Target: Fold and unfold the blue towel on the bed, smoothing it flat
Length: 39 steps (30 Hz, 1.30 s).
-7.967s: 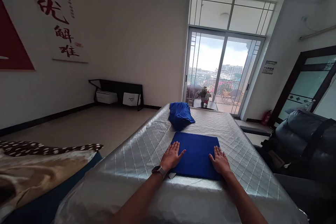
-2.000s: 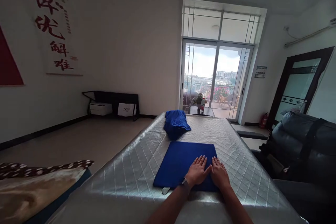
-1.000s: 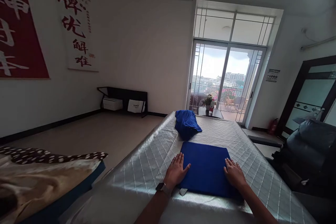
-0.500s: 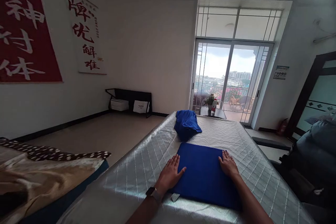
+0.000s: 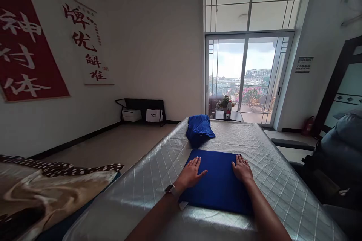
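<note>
Losing the red calligraphy banner point(image 5: 28, 52) and the dark-framed door point(image 5: 346, 79) partly to the view's edges, hiding part of the flat blue cloth point(image 5: 217, 184) beneath left hand point(image 5: 190, 175) and right hand point(image 5: 243, 169), leaving the wall notice point(image 5: 304, 65) unreadably small.

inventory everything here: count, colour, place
Quilted cover: 1, silver, centre
Flat piece: 1, blue, on quilted cover
Tag: 1, whitish, by flat piece
Crumpled cloth: 1, blue, behind flat piece
Banner: 1, red, far left
Scroll: 1, white, beside banner
Rack: 1, black, background
Rack items: 2, white, inside
Sliding door: 1, grey, background
Plant: 1, green, background
Bottle: 1, clear, beside plant
Extinguisher: 1, red, right
Blanket: 1, brown-cream, left
Bulky item: 1, dark, right
Watch: 1, dark, left wrist
Left hand, right hand: 2, bare, on flat piece
</note>
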Tool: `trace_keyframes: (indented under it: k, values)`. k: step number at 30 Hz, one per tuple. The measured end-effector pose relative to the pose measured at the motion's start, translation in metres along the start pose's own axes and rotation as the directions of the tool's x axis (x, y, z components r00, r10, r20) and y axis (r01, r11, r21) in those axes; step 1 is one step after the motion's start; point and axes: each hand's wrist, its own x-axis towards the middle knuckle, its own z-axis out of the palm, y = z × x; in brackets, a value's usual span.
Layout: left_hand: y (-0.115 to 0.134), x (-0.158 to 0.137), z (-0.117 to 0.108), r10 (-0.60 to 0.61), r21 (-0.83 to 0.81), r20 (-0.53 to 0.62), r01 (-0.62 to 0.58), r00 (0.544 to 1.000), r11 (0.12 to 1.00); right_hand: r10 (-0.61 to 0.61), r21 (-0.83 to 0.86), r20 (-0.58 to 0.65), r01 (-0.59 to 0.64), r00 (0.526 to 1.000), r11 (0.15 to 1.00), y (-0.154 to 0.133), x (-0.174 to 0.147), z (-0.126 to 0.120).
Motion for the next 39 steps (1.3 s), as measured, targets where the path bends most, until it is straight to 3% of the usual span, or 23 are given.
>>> trace_keyframes:
  k: [9, 12, 15, 23, 29, 33, 39]
  values:
    - [0.123, 0.088, 0.041, 0.336, -0.136, -0.098, -0.347, 0.937, 0.928, -0.032, -0.007, -0.004, 0.032, 0.999, 0.999, 0.003, -0.002, 0.001]
    - [0.149, 0.110, 0.055, 0.373, -0.162, -0.116, -0.388, 0.921, 0.907, -0.077, -0.037, -0.007, 0.076, 0.997, 0.996, 0.009, -0.003, 0.006]
    - [0.159, 0.123, 0.065, 0.359, -0.184, -0.104, -0.373, 0.927, 0.909, -0.103, -0.044, -0.021, 0.102, 0.994, 0.994, 0.012, -0.003, 0.010]
    - [0.149, 0.126, 0.071, 0.292, -0.249, 0.016, -0.279, 0.956, 0.927, -0.083, -0.055, 0.017, 0.084, 0.996, 0.995, 0.010, -0.002, 0.006]
    - [0.137, 0.126, 0.068, 0.285, -0.236, 0.031, -0.270, 0.958, 0.934, -0.038, -0.036, 0.018, 0.039, 0.999, 0.999, 0.007, 0.000, 0.003]
    - [0.104, 0.119, 0.059, 0.248, -0.200, 0.043, -0.235, 0.968, 0.951, 0.000, -0.016, 0.010, 0.000, 1.000, 1.000, 0.003, 0.002, 0.001]
    - [0.032, 0.103, 0.039, 0.085, -0.154, 0.019, -0.081, 0.996, 0.985, 0.015, -0.011, 0.017, -0.015, 1.000, 1.000, 0.001, 0.002, -0.002]
